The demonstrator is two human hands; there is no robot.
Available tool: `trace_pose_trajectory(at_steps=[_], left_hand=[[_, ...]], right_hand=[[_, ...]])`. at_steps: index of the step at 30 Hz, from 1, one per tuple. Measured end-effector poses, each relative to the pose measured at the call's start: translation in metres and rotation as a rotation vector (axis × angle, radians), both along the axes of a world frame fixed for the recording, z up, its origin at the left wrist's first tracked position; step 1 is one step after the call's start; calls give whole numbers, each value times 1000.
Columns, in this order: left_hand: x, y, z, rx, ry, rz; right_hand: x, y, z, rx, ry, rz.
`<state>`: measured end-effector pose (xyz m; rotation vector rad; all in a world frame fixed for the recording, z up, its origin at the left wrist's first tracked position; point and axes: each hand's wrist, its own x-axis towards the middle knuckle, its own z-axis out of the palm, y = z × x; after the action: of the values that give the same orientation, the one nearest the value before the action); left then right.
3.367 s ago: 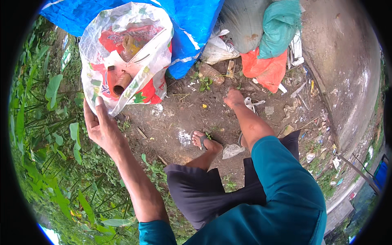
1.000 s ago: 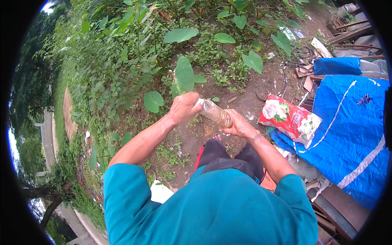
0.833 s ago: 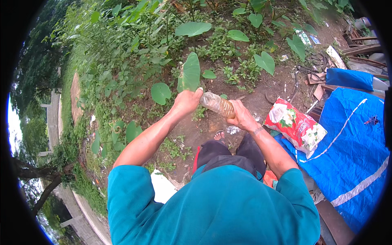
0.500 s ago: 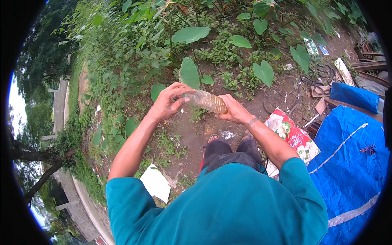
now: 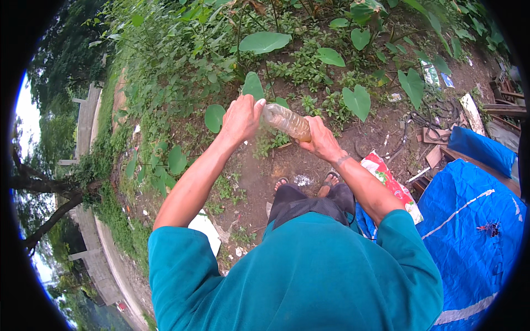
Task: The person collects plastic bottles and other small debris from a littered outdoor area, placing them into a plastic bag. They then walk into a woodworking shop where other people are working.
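A clear ribbed plastic bottle [image 5: 286, 121] is held tilted in front of me, its left end higher than its right. Yellowish-brown contents show toward the right end. My right hand [image 5: 323, 142] is closed around that lower end. At the upper left end, my left hand [image 5: 241, 119] has its fingers curled and its thumb against the bottle. The back of this hand hides what lies under the fingers. Below the hands, my sandalled feet stand on bare soil [image 5: 259, 190].
Leafy plants [image 5: 356, 102] grow ahead. A blue tarp [image 5: 469, 231] lies at right, beside a red floral sack [image 5: 389, 185] and wooden planks [image 5: 505, 110]. A white sheet [image 5: 205, 231] lies on the ground at left. Farther left are a tree trunk [image 5: 55, 220] and a concrete wall [image 5: 84, 129].
My left hand has turned and curled in at the bottle's left end, its thumb now pointing up. The bottle has shifted slightly right and tilts more. My right hand keeps its grip.
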<state>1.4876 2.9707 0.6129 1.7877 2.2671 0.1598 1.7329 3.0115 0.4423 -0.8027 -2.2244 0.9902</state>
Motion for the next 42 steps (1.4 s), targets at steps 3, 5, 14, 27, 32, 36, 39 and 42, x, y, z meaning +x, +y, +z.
trace_pose_trajectory(at_steps=[3,5,14,27,32,36,39,42], left_hand=[[3,15,-1,-169,84,95],[3,23,-2,-255,126,125],[0,52,13,-341,60,123],[-7,62,-9,-45,-2,-447],[5,74,-16,-202,178,-508],[-8,42,-26,233,-81,-192],[-34,-48,-59,441,-222,116],[-46,-198,-124,333,-469,544]], right_hand=[[1,4,-2,58,-22,-22],[1,8,-3,64,-25,-21],[10,15,-13,-13,-58,-65],[26,31,-18,-1,-119,-87],[41,36,-19,-17,-299,-40],[38,54,-28,-102,-588,-68],[9,91,-35,-79,-832,-54],[-47,144,-39,-62,-1034,-78]])
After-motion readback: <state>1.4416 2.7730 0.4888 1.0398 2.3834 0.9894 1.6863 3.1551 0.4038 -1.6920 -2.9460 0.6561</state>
